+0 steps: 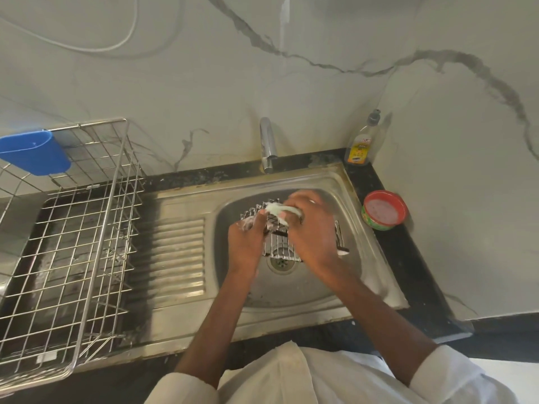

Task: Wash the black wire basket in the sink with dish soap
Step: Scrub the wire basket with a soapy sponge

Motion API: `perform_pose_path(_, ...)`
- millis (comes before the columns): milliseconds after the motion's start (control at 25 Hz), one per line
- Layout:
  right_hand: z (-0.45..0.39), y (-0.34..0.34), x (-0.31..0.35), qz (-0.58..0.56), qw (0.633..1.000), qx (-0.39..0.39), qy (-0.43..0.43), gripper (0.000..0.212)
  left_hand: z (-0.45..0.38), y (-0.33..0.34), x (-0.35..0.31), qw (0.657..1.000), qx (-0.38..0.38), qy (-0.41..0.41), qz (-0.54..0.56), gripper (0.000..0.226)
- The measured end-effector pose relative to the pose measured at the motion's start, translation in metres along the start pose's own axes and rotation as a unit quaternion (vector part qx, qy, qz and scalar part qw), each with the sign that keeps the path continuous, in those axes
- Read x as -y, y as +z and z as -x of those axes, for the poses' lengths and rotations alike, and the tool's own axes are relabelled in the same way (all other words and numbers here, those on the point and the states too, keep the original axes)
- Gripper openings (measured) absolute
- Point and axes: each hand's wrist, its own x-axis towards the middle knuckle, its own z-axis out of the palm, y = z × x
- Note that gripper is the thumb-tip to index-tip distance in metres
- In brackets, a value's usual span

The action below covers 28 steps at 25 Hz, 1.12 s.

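The black wire basket stands tilted in the steel sink, above the drain. My left hand grips its left edge, fingers foamy. My right hand presses a pale green, soapy sponge against the basket's upper wires. Much of the basket is hidden behind both hands. The dish soap bottle stands upright on the counter at the sink's back right corner.
The tap rises behind the basin; no water runs. A red-rimmed green tub sits on the black counter to the right. A large steel dish rack with a blue cup fills the left. The ribbed drainboard lies between.
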Motion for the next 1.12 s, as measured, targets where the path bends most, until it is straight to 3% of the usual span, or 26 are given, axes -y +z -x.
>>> perform_pose_path(80, 0.006, 0.004, 0.008, -0.023, 0.998, 0.025, -0.061, 0.019, 0.002, 0.003, 0.002, 0.998, -0.024, -0.019, 0.053, 0.033)
perform_pose_path(160, 0.003, -0.007, 0.002, -0.007, 0.997, 0.081, -0.005, 0.019, -0.002, -0.001, 0.008, 0.996, -0.031, -0.041, 0.073, 0.029)
perform_pose_path(280, -0.005, -0.035, -0.021, 0.132, 0.983, 0.073, 0.107, 0.025, -0.001, -0.005, 0.012, 0.994, -0.025, -0.043, 0.099, 0.029)
perform_pose_path(400, 0.000, -0.041, -0.019, 0.251, 0.956, 0.079, 0.129, 0.032, 0.000, -0.002, 0.014, 0.992, -0.031, -0.028, 0.116, 0.027)
perform_pose_path(480, 0.004, -0.034, -0.003, 0.196, 0.972, 0.073, 0.107, 0.030, -0.001, -0.001, 0.016, 0.992, -0.033, -0.011, 0.122, 0.035)
perform_pose_path(600, 0.012, -0.018, 0.023, -0.039, 0.993, 0.104, 0.038, 0.026, 0.001, 0.001, 0.016, 0.990, -0.032, 0.006, 0.138, 0.037)
perform_pose_path(680, 0.010, -0.022, 0.020, -0.188, 0.969, 0.132, 0.087, 0.025, 0.004, 0.004, 0.015, 0.989, -0.037, 0.004, 0.142, 0.037)
perform_pose_path(720, 0.008, -0.026, 0.011, -0.185, 0.967, 0.128, 0.121, 0.025, 0.006, 0.004, 0.015, 0.989, -0.043, -0.001, 0.141, 0.040)
perform_pose_path(800, 0.004, -0.038, -0.015, 0.023, 0.984, 0.092, 0.150, 0.028, 0.007, 0.001, 0.014, 0.989, -0.055, -0.013, 0.139, 0.050)
perform_pose_path(840, 0.005, -0.043, -0.026, 0.135, 0.976, 0.066, 0.155, 0.031, 0.007, -0.001, 0.013, 0.989, -0.056, -0.020, 0.136, 0.056)
perform_pose_path(880, 0.006, -0.046, -0.030, 0.179, 0.971, 0.041, 0.156, 0.033, 0.006, -0.002, 0.014, 0.989, -0.055, -0.024, 0.134, 0.060)
perform_pose_path(920, 0.008, -0.044, -0.027, 0.164, 0.976, 0.036, 0.139, 0.033, 0.005, -0.002, 0.014, 0.989, -0.052, -0.023, 0.135, 0.063)
perform_pose_path(1000, 0.014, -0.033, -0.004, 0.017, 0.991, 0.092, 0.092, 0.026, 0.005, 0.000, 0.014, 0.989, -0.063, -0.019, 0.133, 0.061)
perform_pose_path(1080, 0.019, -0.025, 0.017, -0.211, 0.957, 0.161, 0.117, 0.021, 0.005, 0.003, 0.015, 0.987, -0.074, -0.025, 0.137, 0.050)
perform_pose_path(1120, 0.020, -0.022, 0.017, -0.272, 0.934, 0.168, 0.158, 0.020, 0.005, 0.003, 0.015, 0.986, -0.075, -0.028, 0.146, 0.047)
